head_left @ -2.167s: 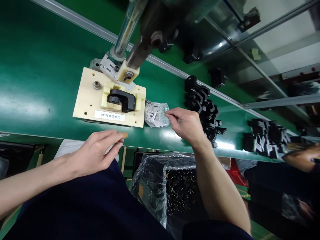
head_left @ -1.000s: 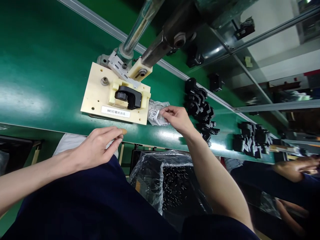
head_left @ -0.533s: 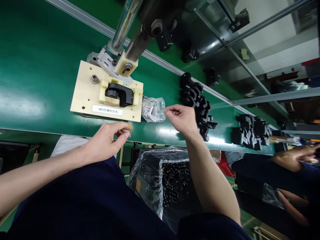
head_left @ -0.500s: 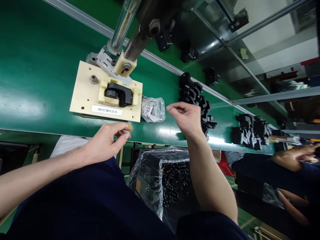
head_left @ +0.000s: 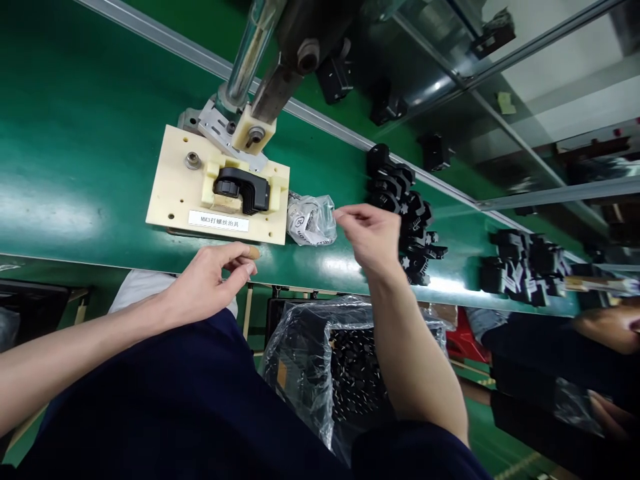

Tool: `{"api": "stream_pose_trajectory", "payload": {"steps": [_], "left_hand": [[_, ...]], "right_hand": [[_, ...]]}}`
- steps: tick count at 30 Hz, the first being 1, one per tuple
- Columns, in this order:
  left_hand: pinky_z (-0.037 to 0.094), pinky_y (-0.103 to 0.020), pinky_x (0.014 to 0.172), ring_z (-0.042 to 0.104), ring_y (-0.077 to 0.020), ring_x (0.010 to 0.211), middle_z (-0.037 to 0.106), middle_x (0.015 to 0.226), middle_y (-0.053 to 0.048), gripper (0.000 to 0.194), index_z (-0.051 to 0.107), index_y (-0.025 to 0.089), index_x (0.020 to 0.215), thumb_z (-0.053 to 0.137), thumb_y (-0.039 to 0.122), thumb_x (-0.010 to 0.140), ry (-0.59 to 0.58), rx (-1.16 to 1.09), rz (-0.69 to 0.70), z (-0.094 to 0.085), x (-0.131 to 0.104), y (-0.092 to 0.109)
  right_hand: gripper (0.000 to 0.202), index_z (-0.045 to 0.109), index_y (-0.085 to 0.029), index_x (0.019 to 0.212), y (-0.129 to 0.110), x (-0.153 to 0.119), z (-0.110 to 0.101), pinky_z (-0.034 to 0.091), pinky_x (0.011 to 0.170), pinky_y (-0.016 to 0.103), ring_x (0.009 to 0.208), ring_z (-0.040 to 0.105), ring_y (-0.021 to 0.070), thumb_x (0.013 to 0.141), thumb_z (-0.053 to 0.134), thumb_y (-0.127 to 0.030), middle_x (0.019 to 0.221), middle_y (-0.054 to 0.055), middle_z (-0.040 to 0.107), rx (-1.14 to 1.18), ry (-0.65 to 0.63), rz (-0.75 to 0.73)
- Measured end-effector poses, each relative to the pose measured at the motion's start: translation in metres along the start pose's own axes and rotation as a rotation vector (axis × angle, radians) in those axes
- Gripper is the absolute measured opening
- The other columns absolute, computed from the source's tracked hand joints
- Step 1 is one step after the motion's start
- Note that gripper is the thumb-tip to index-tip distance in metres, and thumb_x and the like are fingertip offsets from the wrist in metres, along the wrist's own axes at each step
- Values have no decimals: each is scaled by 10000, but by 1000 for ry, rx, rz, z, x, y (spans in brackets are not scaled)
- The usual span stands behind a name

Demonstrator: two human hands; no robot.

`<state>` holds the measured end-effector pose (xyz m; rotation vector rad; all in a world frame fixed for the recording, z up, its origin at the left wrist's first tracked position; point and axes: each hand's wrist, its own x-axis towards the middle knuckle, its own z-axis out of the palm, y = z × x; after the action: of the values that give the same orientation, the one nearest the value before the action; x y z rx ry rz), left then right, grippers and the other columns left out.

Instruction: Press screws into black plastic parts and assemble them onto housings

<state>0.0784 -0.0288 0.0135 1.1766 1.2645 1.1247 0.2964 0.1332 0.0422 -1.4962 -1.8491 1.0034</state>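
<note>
My right hand [head_left: 373,233] is pinched at the right edge of a clear plastic bag [head_left: 313,223] with dark print. What its fingertips hold is too small to make out. My left hand [head_left: 220,277], with a tan finger cover on one fingertip, hovers before the bench edge. Its thumb and index finger are apart, with nothing between them. Just beyond it stands a cream fixture plate [head_left: 163,193] with a white label. A black hooked plastic part [head_left: 257,190] sits in the fixture's raised nest, under a metal clamp arm [head_left: 270,93] with a cream block at its end.
Black parts [head_left: 395,193] cluster on the green bench [head_left: 75,167] to the right, with another black group [head_left: 520,263] farther along. Below the bench edge, a plastic-lined box [head_left: 300,340] holds many small black pieces. A co-worker's arm [head_left: 610,327] is at far right.
My right hand's fingertips have come a little closer to the plastic bag and now meet its edge. My left hand has barely moved. The view has shifted slightly left.
</note>
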Motion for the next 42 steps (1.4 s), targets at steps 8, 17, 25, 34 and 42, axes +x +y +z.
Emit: {"api": "stream_pose_trajectory", "payload": {"steps": [8, 17, 25, 34, 42], "left_hand": [[578, -273, 654, 679, -152, 731, 712, 787, -43, 136, 647, 157, 883, 520, 184, 842, 15, -67, 15, 4, 3, 0], [554, -237, 636, 640, -118, 698, 693, 784, -45, 135, 636, 136, 889, 608, 188, 767, 156, -343, -31, 6, 8, 9], [504, -210, 591, 584, -91, 648, 612, 691, 14, 193, 596, 152, 923, 649, 162, 737, 253, -375, -20, -6, 3, 9], [549, -288, 801, 639, -151, 912, 644, 959, -45, 250, 527, 196, 1088, 558, 216, 842, 576, 109, 370, -56, 47, 13], [524, -355, 929, 620, -212, 1116, 638, 1165, -91, 446, 472, 201, 1276, 579, 270, 849, 355, 293, 456, -84, 97, 8]], "right_hand": [[108, 652, -187, 580, -25, -19, 8, 198, 376, 209, 361, 306, 36, 577, 758, -204, 413, -71, 408, 497, -86, 170], [91, 674, -175, 622, -55, -62, 50, 203, 389, 205, 396, 319, 43, 652, 743, -225, 450, -52, 465, 477, -385, 225], [126, 635, -179, 657, -67, -72, 82, 278, 443, 222, 464, 326, 70, 743, 668, -266, 496, -53, 403, 289, -432, 15], [239, 671, -195, 748, -61, -19, 131, 438, 574, 297, 550, 483, 140, 894, 500, -276, 606, 26, 542, -155, 341, -589], [257, 694, -195, 808, -76, -6, 156, 476, 636, 303, 599, 548, 151, 929, 476, -259, 647, 33, 587, -196, 406, -528]]}}
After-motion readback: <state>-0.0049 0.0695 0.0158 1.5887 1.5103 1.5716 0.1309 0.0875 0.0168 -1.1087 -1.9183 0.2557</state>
